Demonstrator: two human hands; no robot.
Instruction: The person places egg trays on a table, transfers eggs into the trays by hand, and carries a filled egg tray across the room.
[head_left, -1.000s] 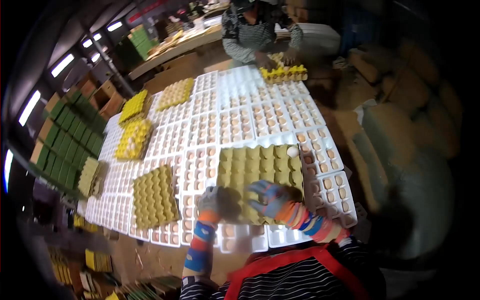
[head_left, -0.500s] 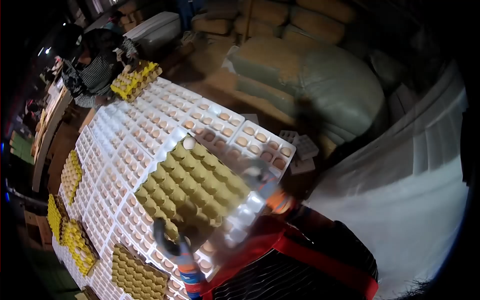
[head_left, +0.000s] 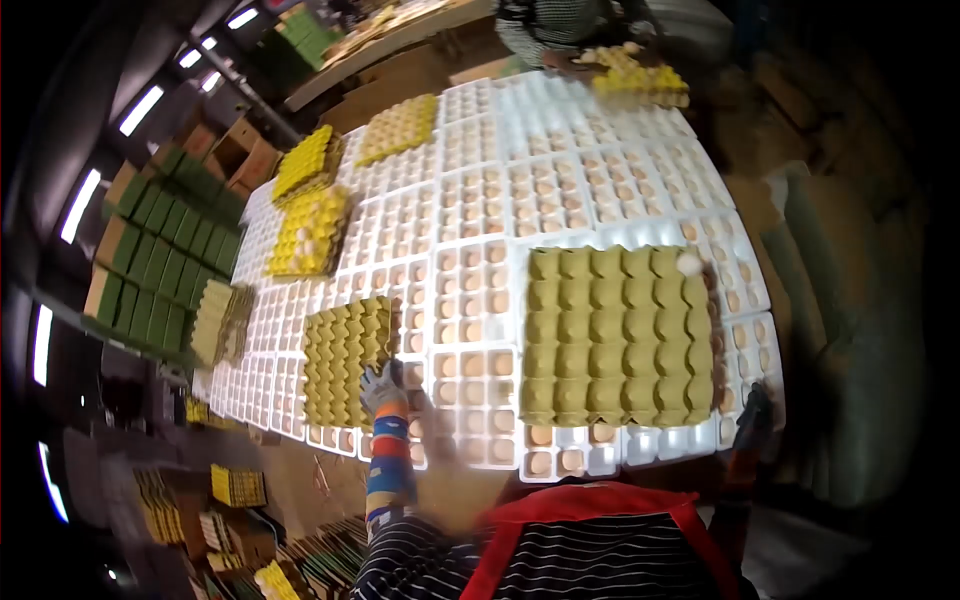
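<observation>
My left hand [head_left: 380,390], in a grey glove, reaches out to the right edge of an olive pulp egg tray [head_left: 343,355], its fingers apart on the tray's edge. That tray lies on white foam trays with eggs in their cells. My right hand [head_left: 754,412], in a dark glove, is near the table's right front edge; its fingers are too dark to make out. Between the hands a larger-looking olive egg tray [head_left: 617,340] rests over the foam trays. One white egg [head_left: 689,264] sits at its far right corner.
White foam trays [head_left: 475,365] holding eggs spread across the table. Yellow egg trays [head_left: 310,232] stand at the far left, some with eggs. Green cartons [head_left: 160,250] are stacked left of the table. Across it, a person [head_left: 550,30] is beside another yellow tray [head_left: 640,85].
The view has swung left. My left hand has gone from the near side of the larger-looking tray to the other olive tray. My right hand has drawn back toward the table's edge.
</observation>
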